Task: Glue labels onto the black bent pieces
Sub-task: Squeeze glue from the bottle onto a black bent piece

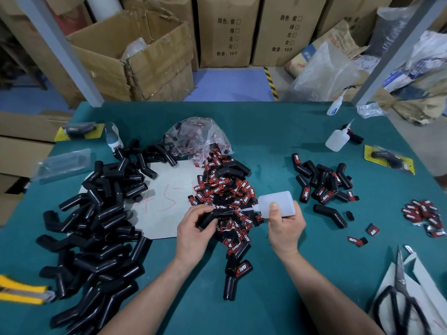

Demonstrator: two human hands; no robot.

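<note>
black bent piece (212, 217) sits clasped in the left grip (193, 228). at three o'clock, the right grip (285, 226) holds a glue bottle (275, 201), nozzle toward it.

At the centre of the frame the left hand (193, 232) grips a black bent piece (210, 217). The right hand (285, 227) holds a white glue bottle (278, 203) on its side, its thin nozzle pointing left at the piece. Just above the hands a heap of red-and-black labels (225, 187) spreads from a clear bag (196, 134) over the green table (266, 131); a large pile of unlabelled pieces (101, 226) fills the left side, labelled pieces (324, 187) lie at the right, and scissors (401, 293) rest at the lower right.
</note>
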